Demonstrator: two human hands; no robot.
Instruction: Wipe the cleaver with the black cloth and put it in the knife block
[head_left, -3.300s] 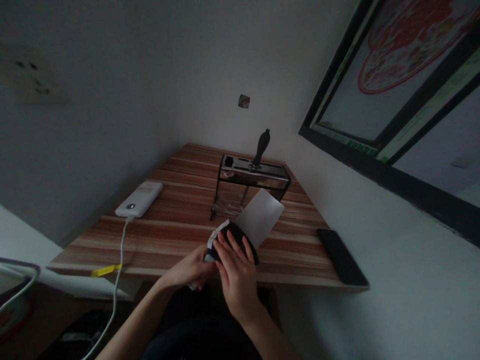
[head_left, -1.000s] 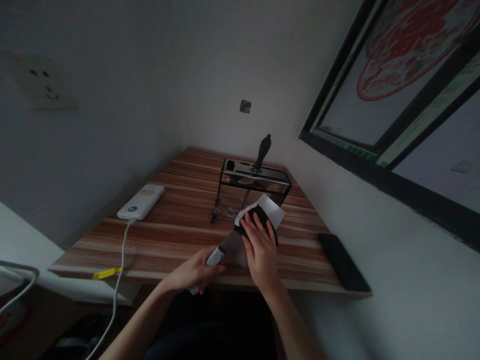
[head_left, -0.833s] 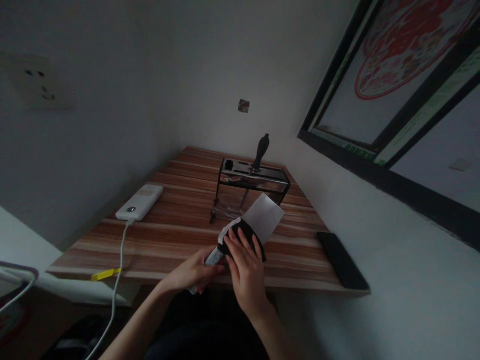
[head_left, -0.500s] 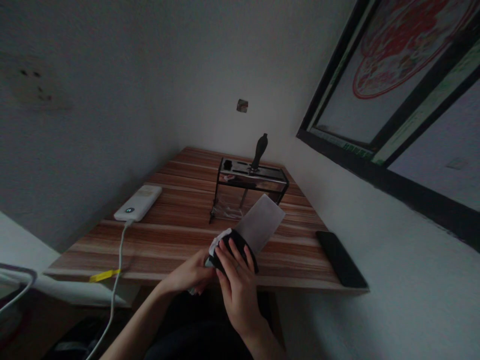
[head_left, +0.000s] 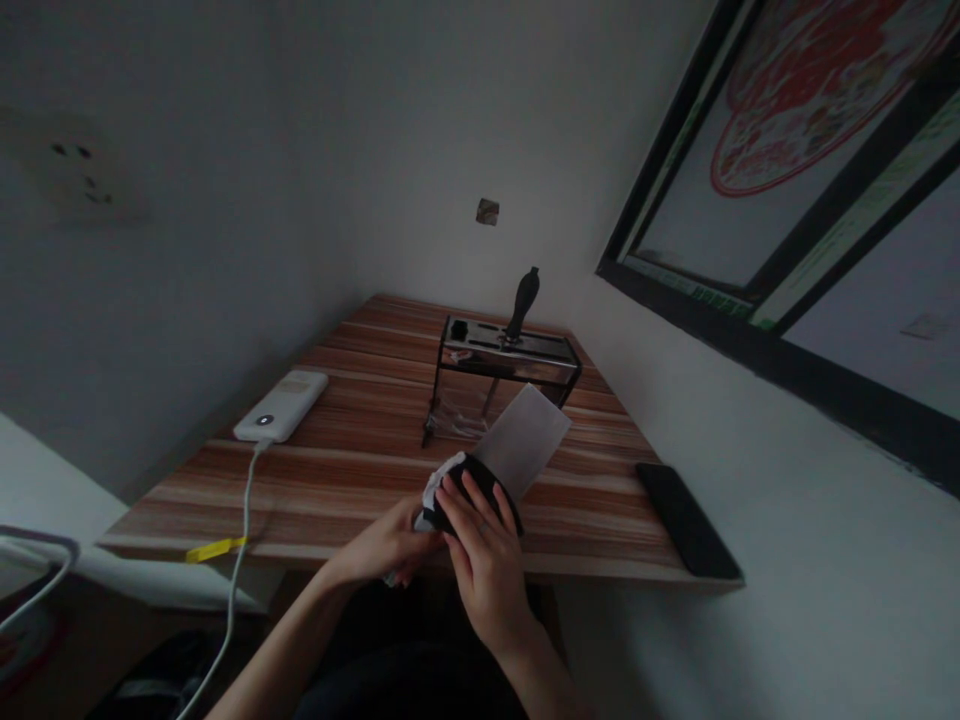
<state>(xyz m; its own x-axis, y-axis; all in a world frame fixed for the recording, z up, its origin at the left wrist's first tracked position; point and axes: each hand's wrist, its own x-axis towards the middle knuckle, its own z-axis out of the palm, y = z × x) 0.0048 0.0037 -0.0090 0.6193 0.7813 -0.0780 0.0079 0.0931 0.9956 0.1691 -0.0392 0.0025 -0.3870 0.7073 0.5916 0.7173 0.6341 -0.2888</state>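
Note:
A cleaver [head_left: 527,437] with a broad, pale rectangular blade points away to the right over the table's front edge. My left hand [head_left: 386,548] is closed round its handle end, which is mostly hidden by the fingers. My right hand [head_left: 484,560] presses a black cloth [head_left: 486,478] with a white edge against the blade near the handle. Its fingers lie bent over the cloth, which covers the rear of the blade. Just beyond the blade tip stands a metal-topped frame with a black handle [head_left: 525,300] and clear sides.
On the wood-grain table [head_left: 360,400], a white power bank [head_left: 281,405] with a cable [head_left: 244,520] lies to the left. A black phone [head_left: 688,520] rests at the right edge. Walls close in on both sides, with a framed picture [head_left: 750,250] on the right and a socket [head_left: 82,170] on the left.
The view has shifted slightly. My right hand and the cloth sit a little higher up toward the blade; my left hand keeps its grip.

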